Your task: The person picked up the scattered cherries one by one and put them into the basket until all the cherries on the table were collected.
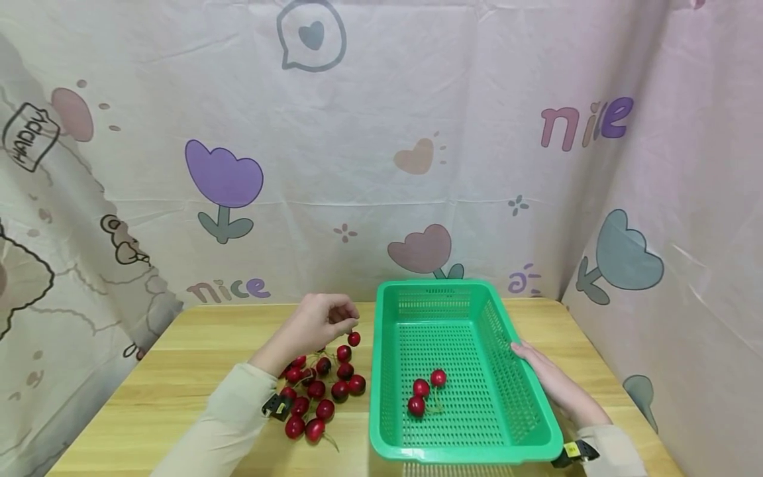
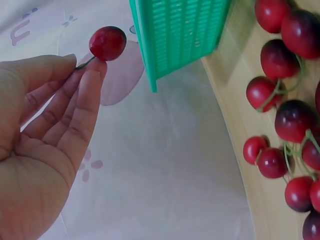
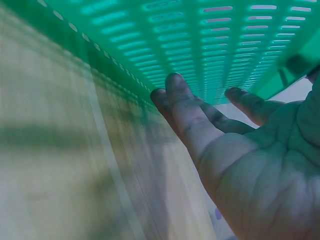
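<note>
My left hand point(image 1: 318, 324) pinches a red cherry point(image 2: 108, 43) by its short stem between thumb and fingertips. The fruit hangs just beyond the fingers, above the cherry pile point(image 1: 316, 389) and left of the green basket point(image 1: 377, 371). Dark red cherries with thin green stems make up that pile on the table. Inside the basket lie 3 cherries point(image 1: 420, 388), near its left side. At the basket's right wall is my right hand point(image 1: 551, 377), thumb over the rim and the other fingers point(image 3: 192, 117) along the slotted outer side.
The light wooden table point(image 1: 161, 377) carries everything. A pale printed cloth point(image 1: 334, 258) hangs close behind the table and down both sides. The basket is deep, with raised perforated walls, and stands right of the pile.
</note>
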`<state>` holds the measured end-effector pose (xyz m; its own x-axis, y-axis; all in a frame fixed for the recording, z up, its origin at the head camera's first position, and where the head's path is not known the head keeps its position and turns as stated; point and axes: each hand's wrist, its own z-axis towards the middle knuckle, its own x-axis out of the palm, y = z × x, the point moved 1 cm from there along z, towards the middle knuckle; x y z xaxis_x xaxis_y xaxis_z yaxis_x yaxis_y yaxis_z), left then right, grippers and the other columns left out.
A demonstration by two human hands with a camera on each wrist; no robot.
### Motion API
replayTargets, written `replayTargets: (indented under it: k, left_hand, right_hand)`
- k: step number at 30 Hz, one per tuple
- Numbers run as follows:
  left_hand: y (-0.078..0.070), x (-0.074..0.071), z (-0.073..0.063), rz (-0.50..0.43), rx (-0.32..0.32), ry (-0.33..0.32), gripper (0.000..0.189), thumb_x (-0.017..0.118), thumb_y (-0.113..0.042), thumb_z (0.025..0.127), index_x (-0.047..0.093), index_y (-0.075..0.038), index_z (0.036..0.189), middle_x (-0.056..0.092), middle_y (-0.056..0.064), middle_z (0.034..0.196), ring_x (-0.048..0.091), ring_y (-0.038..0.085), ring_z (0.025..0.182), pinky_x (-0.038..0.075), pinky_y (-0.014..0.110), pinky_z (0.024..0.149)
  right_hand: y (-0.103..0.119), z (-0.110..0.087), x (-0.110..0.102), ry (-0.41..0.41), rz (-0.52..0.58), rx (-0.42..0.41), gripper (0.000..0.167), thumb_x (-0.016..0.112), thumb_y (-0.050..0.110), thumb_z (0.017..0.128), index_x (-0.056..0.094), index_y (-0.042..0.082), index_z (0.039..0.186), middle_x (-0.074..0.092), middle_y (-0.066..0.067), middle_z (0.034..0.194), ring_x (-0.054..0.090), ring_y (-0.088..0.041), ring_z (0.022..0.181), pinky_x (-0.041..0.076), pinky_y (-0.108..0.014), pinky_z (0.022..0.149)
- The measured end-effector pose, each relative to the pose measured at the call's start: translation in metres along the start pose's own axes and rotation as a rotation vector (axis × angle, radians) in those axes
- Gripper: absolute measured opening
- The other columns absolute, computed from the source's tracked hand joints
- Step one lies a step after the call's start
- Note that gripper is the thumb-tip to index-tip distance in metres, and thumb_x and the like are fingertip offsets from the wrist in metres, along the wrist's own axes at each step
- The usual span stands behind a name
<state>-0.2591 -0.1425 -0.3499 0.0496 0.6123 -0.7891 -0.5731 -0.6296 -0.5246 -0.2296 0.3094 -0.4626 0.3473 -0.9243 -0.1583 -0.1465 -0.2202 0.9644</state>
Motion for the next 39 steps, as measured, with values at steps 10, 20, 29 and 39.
replayTargets:
  k: [10,20,29,39]
  left_hand:
    - [-0.016,0.018,0.009,-0.087,0.031,0.004,0.003,0.077,-0.009,0.098,0.075,-0.009,0.098,0.075,-0.003,0.087,0.068,0.005,0.078,0.06,0.021,0.073]
    - [-0.038,0.035,0.011,-0.145,0.088,0.072,0.007,0.077,-0.004,0.096,0.074,-0.011,0.097,0.075,-0.003,0.088,0.068,0.002,0.079,0.061,0.021,0.074]
    - [-0.052,0.047,0.01,-0.167,0.109,0.16,0.006,0.076,-0.006,0.098,0.074,-0.011,0.096,0.075,-0.005,0.087,0.067,0.0,0.079,0.06,0.02,0.074]
    - [-0.063,0.068,0.01,-0.116,0.187,0.246,0.012,0.077,-0.004,0.097,0.072,-0.014,0.093,0.075,-0.002,0.088,0.064,-0.005,0.077,0.057,0.014,0.075]
  right_hand:
    - [-0.001,-0.002,-0.003,0.005,0.021,-0.001,0.081,0.03,0.056,0.115,-0.007,0.012,0.172,0.046,-0.033,0.15,0.071,-0.025,0.11,0.064,-0.044,0.094]
    - [-0.001,-0.001,-0.002,0.026,0.043,-0.005,0.081,0.03,0.056,0.115,-0.007,0.012,0.172,0.049,-0.033,0.148,0.071,-0.025,0.112,0.064,-0.045,0.095]
    - [-0.002,0.001,-0.002,0.018,0.028,-0.004,0.08,0.03,0.056,0.115,-0.007,0.014,0.173,0.047,-0.034,0.149,0.072,-0.025,0.11,0.064,-0.046,0.093]
    - [-0.003,0.003,-0.002,0.012,0.021,-0.012,0.081,0.03,0.056,0.115,-0.005,0.012,0.173,0.047,-0.036,0.15,0.072,-0.025,0.11,0.064,-0.045,0.093]
